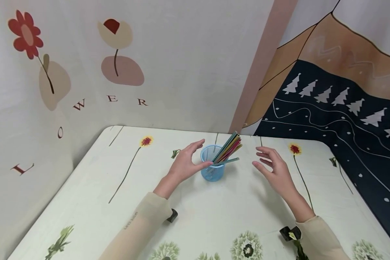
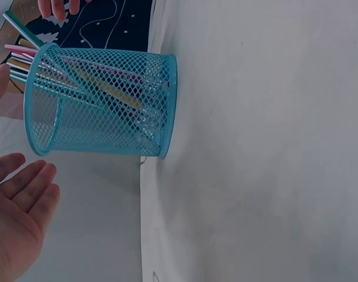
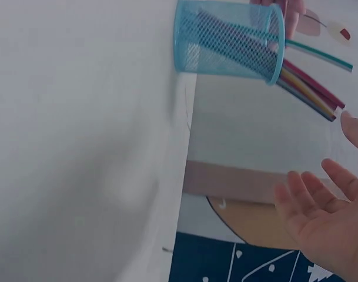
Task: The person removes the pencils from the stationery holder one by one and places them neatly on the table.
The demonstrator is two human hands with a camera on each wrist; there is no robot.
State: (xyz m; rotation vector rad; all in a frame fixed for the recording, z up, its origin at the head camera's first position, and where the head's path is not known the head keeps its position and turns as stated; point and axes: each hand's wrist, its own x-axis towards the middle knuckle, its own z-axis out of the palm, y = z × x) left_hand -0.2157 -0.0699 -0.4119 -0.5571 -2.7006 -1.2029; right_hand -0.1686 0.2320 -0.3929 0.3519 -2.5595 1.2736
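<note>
A light-blue mesh pen holder [image 1: 212, 173] stands upright on the table. Several long thin coloured sticks [image 1: 228, 148], teal, yellow and pink, lean out of it to the right; one teal stick [image 3: 320, 54] lies apart from the bunch. My left hand [image 1: 186, 163] is beside the holder on its left, fingers spread, with the thumb overlapping the rim in the head view. In the left wrist view this hand [image 2: 23, 214] has its palm turned toward the holder's mouth. To the right of the sticks, my right hand [image 1: 275, 173] hovers with relaxed fingers, holding nothing.
A white cloth with printed flowers covers the table [image 1: 94, 180]. Behind it hangs a pale curtain [image 1: 188, 72] with flower shapes and letters. On the right is a dark-blue cloth [image 1: 331, 119] printed with white trees.
</note>
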